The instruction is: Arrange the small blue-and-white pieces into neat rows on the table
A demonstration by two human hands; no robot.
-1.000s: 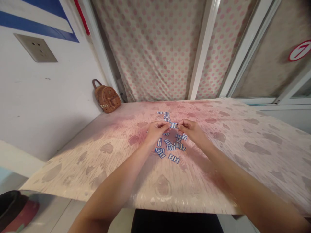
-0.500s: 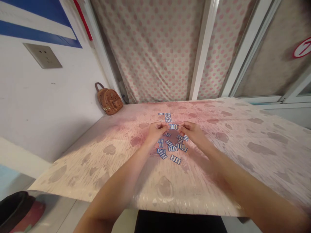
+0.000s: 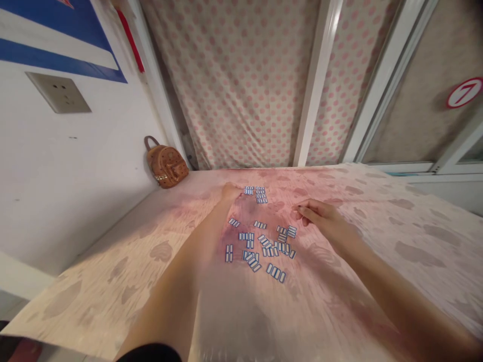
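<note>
My left hand (image 3: 230,191) reaches to the far part of the table, its fingertips at the left edge of a small white-and-blue striped card (image 3: 248,191). The fingers look pinched on that card, though the hand is slightly blurred. Right beside it stands a neat column of similar striped cards (image 3: 261,195). My right hand (image 3: 316,212) hovers to the right of the cards, fingers curled together with nothing visible in them. Nearer to me lies a loose scatter of striped cards (image 3: 269,251), several overlapping. A single card (image 3: 229,253) lies at the left of this scatter.
A patterned cloth (image 3: 158,251) covers the table. A small brown backpack (image 3: 167,165) stands at the back left against the white wall (image 3: 94,166). Behind the table hang dotted curtains (image 3: 245,90), with a white frame post (image 3: 319,85) between them.
Both hands held a striped card between them; now they are apart. My left hand has moved forward and left to the neat rows, where another card now lies. My right hand has drawn right.
</note>
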